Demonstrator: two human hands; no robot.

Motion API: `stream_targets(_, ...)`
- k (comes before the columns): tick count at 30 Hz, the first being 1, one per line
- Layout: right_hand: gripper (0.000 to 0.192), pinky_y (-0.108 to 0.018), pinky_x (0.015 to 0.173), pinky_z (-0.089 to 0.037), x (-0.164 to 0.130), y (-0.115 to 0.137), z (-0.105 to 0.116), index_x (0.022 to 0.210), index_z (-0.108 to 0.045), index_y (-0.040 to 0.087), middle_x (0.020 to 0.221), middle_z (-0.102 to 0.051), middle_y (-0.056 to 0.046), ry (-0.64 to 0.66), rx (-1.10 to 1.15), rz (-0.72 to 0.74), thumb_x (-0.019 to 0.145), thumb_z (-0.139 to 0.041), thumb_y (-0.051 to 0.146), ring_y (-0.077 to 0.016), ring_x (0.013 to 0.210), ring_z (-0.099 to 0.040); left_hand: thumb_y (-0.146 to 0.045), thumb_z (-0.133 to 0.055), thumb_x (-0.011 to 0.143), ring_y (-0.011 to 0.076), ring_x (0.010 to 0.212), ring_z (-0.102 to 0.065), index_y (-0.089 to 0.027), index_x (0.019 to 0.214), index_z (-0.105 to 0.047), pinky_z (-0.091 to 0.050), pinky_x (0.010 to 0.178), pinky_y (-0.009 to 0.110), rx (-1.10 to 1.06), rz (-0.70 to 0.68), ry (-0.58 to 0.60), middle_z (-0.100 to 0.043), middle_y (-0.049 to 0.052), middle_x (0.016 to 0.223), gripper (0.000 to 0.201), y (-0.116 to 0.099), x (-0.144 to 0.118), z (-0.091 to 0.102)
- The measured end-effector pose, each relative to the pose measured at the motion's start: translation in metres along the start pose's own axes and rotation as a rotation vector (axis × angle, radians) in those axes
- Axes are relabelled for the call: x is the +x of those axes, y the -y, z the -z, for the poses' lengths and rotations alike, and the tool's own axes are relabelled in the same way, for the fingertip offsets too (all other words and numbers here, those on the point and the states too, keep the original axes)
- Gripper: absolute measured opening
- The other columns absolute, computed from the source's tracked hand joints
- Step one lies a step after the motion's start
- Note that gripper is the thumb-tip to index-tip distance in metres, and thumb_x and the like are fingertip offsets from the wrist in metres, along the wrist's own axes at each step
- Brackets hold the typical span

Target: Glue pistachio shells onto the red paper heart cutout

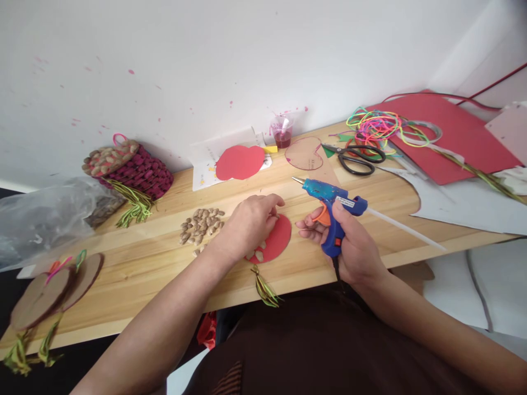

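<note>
Nearest my view, the right hand [349, 241] is wrapped around the blue glue gun [331, 211], forefinger on its orange trigger, nozzle aimed away over the wooden table [123, 285], presumably kept off the work. Just left of the gun lies the red paper shape [278, 238], pinned flat by my left hand [251, 225], fingers curled down onto it, perhaps pressing something in place; pale seeds show glued at its near edge. Beyond that shape's left side sits a loose seed pile [201, 224], within reach. Scissors [358, 158] and coloured cords [376, 126] rest well apart, beyond the gun.
</note>
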State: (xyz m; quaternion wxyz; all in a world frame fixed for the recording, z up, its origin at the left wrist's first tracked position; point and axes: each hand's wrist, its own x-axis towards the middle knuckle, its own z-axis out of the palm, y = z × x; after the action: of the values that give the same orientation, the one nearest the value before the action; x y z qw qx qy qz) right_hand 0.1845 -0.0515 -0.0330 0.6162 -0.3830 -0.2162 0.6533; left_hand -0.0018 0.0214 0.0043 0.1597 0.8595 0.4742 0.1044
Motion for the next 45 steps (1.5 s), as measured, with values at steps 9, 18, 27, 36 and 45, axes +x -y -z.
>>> stream_targets(9, 0.038, -0.031, 0.073, -0.063, 0.0, 0.001, -0.001, 0.079, -0.074, 0.019, 0.074, -0.072, -0.004, -0.016, 0.003, -0.01, 0.085, -0.07, 0.056, -0.0226, 0.081, -0.075, -0.007, -0.056, 0.084, 0.0212, 0.089, -0.068, -0.019, 0.113, -0.067, -0.053, 0.084, 0.034, 0.019, -0.003, 0.021, -0.074, 0.004, 0.094, 0.034, -0.002, 0.001, -0.001)
stream_targets(18, 0.038, -0.03, 0.069, -0.062, 0.0, 0.002, -0.002, 0.078, -0.074, 0.018, 0.073, -0.072, -0.005, -0.016, -0.001, -0.005, 0.082, -0.072, 0.056, -0.0226, 0.08, -0.076, -0.007, -0.058, 0.084, 0.0223, 0.092, -0.068, -0.019, 0.113, -0.068, -0.054, 0.087, 0.035, 0.031, -0.004, 0.028, -0.074, 0.005, 0.096, 0.033, -0.005, 0.001, -0.001)
stream_targets(27, 0.037, -0.029, 0.066, -0.062, 0.0, 0.0, 0.0, 0.081, -0.075, 0.018, 0.074, -0.072, -0.005, -0.024, -0.012, 0.021, 0.084, -0.071, 0.055, -0.0237, 0.083, -0.076, -0.021, -0.064, 0.089, 0.017, 0.081, -0.068, -0.019, 0.106, -0.071, -0.053, 0.077, 0.029, -0.062, -0.01, -0.177, -0.075, 0.005, 0.099, 0.018, 0.018, -0.013, 0.019)
stream_targets(36, 0.038, -0.03, 0.069, -0.063, 0.001, 0.0, -0.001, 0.079, -0.075, 0.018, 0.073, -0.07, -0.005, -0.055, -0.059, 0.016, 0.083, -0.072, 0.056, -0.0237, 0.084, -0.075, -0.051, -0.06, 0.089, 0.0143, 0.051, -0.053, -0.023, 0.072, -0.072, -0.037, 0.052, 0.028, 0.097, 0.411, -0.306, -0.059, -0.003, 0.052, 0.035, 0.078, -0.077, 0.062)
stream_targets(45, 0.038, -0.027, 0.075, -0.064, 0.002, -0.003, -0.004, 0.08, -0.075, 0.018, 0.077, -0.071, -0.004, -0.105, -0.143, 0.032, 0.08, -0.074, 0.056, -0.0186, 0.078, -0.073, -0.043, -0.045, 0.095, 0.0227, 0.086, -0.071, -0.022, 0.092, -0.076, -0.048, 0.079, 0.031, 0.068, 0.505, -0.37, -0.078, 0.003, 0.086, 0.037, 0.114, -0.09, 0.084)
